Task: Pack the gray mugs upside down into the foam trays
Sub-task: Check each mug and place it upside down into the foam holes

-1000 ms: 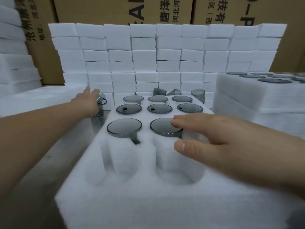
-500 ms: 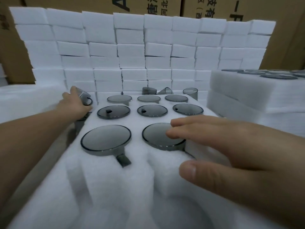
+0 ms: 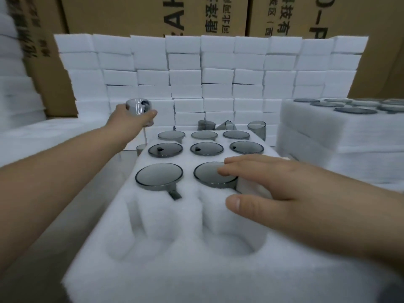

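1. The left grip (image 3: 133,119) is wrapped round a gray mug (image 3: 138,107), held in the air up and to the left of the tray (image 3: 196,276).
2. The right grip (image 3: 284,189) lies flat on the tray with its fingers straight, holding nothing. Its fingertips (image 3: 223,171) touch a seated mug (image 3: 207,174).
3. Done: eight mugs (image 3: 159,177) sit upside down, left of and beyond the right grip.
4. Left: two pockets (image 3: 131,241) nearer than the right grip are empty. Any pocket under it is hidden.
5. Loose mugs (image 3: 256,127) wait beyond the tray, so this tray looks well past half full.
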The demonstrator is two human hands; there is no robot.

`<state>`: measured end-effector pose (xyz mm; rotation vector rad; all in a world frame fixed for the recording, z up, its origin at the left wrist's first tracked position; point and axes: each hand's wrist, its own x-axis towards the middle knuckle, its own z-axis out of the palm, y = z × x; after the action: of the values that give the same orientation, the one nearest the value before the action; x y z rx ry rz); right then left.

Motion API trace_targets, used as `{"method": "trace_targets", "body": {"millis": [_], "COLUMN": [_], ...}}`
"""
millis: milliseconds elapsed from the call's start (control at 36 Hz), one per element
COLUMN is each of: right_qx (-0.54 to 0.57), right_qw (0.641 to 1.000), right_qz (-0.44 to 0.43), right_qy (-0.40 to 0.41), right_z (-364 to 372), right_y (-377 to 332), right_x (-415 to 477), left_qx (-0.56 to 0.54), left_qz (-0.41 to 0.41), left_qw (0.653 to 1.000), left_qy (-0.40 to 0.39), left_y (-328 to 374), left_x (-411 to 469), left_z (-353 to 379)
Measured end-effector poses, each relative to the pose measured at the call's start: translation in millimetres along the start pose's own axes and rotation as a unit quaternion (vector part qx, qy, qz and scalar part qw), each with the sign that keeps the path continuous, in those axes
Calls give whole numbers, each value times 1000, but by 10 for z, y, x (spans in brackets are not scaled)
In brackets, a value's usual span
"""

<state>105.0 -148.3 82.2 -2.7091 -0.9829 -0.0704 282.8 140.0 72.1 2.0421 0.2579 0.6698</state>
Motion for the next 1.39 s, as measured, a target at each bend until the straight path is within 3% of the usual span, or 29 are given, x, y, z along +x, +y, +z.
{"method": "trace_targets", "body": {"millis": [222, 333, 500, 639, 750, 889, 1000, 1056, 1195, 1389], "right_qx": [54, 145, 270, 336, 283, 275, 294, 307, 289, 272], "right_qw": [996, 973, 911, 890, 914, 917, 905, 901, 911, 919], "right_qz": [20, 24, 10, -12, -4, 14, 18, 22, 40, 44], "right_qy": [69, 178, 313, 308, 291, 289, 308, 306, 290, 283], "right_z": [-49, -94, -169, -147, -94, -83, -120, -156, -277, -379], "right_y": [-65, -55, -61, -83, -72, -67, -58, -48, -1, 69], "right_x": [-37, -30, -62, -76, -51, -43, -43, -54, -100, -125], "left_qx": [-162, -120, -14, 66, 126, 139, 87, 44, -28, -40], "left_qz": [146, 202, 203, 242, 282, 277, 275, 271, 280, 267], "left_qw": [956, 948, 958, 951, 928, 914, 912, 923, 904, 894], "left_qy": [-198, -213, -203, -180, -210, -262, -292, -271, -322, -358], "left_y": [910, 1072, 1095, 1102, 1080, 1069, 1027, 1041, 1015, 1008], "left_x": [-1222, -1712, -1959, -2052, -2075, -2067, -2084, -2108, -2117, -2099], "left_z": [-561, -597, -492, -470, -508, -553, -519, -515, -464, -459]}}
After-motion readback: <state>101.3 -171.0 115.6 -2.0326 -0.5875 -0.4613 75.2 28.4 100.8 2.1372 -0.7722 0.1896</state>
